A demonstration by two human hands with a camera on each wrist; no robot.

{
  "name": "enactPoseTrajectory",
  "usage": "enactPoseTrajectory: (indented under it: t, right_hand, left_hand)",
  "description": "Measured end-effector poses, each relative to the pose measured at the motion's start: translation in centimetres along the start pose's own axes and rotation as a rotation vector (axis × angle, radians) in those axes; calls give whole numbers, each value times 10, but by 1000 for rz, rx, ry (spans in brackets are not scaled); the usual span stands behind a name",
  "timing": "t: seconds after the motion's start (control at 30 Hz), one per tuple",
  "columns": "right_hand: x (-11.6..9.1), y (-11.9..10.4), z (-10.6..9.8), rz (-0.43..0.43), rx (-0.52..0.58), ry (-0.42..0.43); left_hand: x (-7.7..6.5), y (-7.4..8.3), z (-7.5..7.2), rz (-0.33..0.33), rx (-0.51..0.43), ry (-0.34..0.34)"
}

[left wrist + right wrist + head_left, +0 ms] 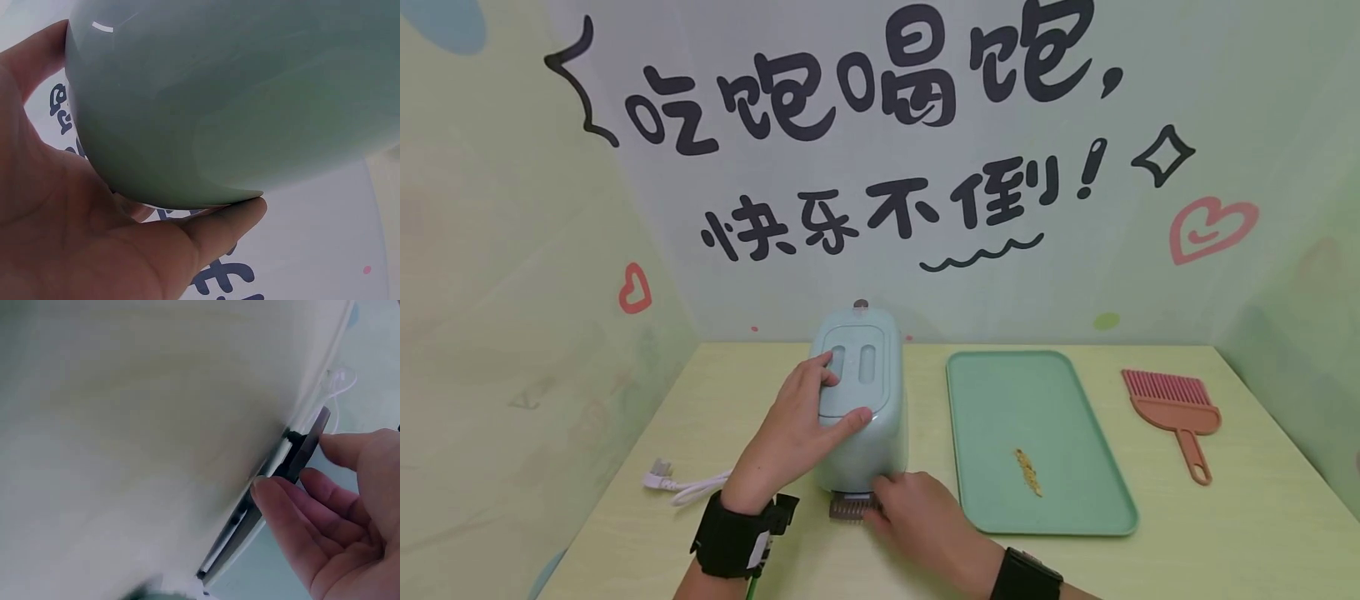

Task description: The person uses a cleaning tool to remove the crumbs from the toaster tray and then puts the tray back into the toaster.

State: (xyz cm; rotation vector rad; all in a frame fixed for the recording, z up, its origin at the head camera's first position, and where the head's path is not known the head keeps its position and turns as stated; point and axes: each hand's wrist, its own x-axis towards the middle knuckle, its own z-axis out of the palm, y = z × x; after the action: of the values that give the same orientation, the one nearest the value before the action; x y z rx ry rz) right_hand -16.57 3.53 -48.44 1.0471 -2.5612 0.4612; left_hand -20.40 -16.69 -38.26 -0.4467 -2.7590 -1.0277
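Observation:
A pale blue toaster (861, 450), its top bearing a lid with two long grooves, stands end-on on the table. My left hand (797, 425) rests on its left and top side. The thumb and fingers are spread fairly straight against the shell, as the left wrist view also shows. At the near end, a brown slotted tray (848, 509) sticks out low from the base. My right hand (925, 517) pinches this tray at its right side between thumb and fingers. In the right wrist view the tray (309, 447) shows as a dark strip along the toaster's bottom edge.
Right of the toaster lies a green tray (1022, 392) with a small line of yellowish crumbs (1028, 472) on it. Farther right is an orange-brown brush (1176, 417) with pink bristles. A white power cord with plug (660, 479) lies at left. A printed wall stands behind.

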Motion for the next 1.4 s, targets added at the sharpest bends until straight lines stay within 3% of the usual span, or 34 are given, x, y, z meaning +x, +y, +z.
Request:
enactPoseTrajectory:
  t: [0.47,0.7,1.4]
  right_hand:
    - [6,3,0,25,-107,-11]
    - [6,5,0,41,-120,-71]
    - [10,6,0,-7,-165,-21]
  left_hand:
    - [1,0,0,-6,2,-5]
    - [0,1,0,-16,-2,-15]
    - [-2,2,-1,-40,10,-27]
